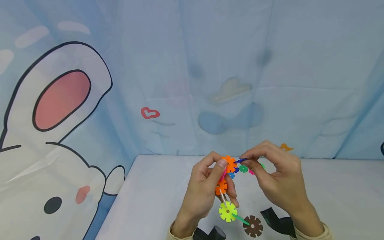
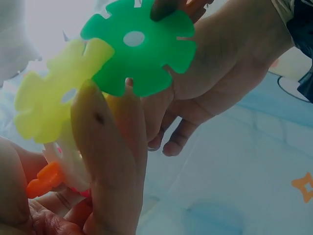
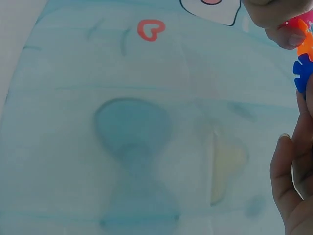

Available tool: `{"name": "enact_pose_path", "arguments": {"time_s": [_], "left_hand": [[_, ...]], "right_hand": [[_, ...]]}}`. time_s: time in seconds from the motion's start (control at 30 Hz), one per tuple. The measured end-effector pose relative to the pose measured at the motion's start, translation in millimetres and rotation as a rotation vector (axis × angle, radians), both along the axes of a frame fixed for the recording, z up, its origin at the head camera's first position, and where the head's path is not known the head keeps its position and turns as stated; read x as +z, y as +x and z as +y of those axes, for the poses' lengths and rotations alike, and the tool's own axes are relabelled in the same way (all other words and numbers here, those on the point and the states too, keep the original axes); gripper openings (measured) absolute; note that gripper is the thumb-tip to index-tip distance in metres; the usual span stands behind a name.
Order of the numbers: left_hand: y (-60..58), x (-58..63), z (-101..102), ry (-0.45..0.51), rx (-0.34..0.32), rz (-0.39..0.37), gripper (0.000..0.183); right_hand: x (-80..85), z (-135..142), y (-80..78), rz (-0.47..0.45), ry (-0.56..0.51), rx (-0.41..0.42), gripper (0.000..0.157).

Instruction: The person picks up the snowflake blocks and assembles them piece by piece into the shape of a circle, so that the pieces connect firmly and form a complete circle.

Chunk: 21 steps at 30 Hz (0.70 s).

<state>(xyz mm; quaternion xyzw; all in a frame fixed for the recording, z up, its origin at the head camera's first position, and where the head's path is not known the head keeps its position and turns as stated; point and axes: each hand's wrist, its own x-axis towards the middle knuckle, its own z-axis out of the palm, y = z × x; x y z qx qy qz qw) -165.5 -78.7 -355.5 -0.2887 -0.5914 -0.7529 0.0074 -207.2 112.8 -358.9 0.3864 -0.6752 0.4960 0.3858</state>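
My left hand grips a chain of interlocking snowflake discs, its thumb on the upper orange disc. Between thumb and fingertips, my right hand pinches a blue disc, seen nearly edge-on at the orange disc's right side. It shows as a notched edge in the right wrist view, a blue disc below the orange one. From the left hand hang a lower orange disc, a pale disc, a yellow disc, a green disc and a brown disc. The left wrist view shows the green disc close up.
Behind the hands, more small discs, among them a green one, show between them. The white table meets a blue printed curtain at its back edge. Black bands are near both wrists.
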Motion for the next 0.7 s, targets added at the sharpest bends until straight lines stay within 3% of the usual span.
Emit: {"name": "enact_pose_path", "arguments": {"time_s": [0.27,0.47,0.7], "left_hand": [[1.5,0.2,4.3,-0.01,0.033,-0.074,0.035],[2.6,0.6,6.3,-0.039,0.06,-0.119,0.035],[2.7,0.1,5.7,-0.047,0.084,-0.139,0.036]], "right_hand": [[6.1,-3.2,5.2,0.075,0.016,-0.107,0.041],[6.7,-4.9,6.4,0.106,0.026,-0.159,0.044],[1.7,-9.2,3.9,0.109,-0.012,-0.143,0.036]]}}
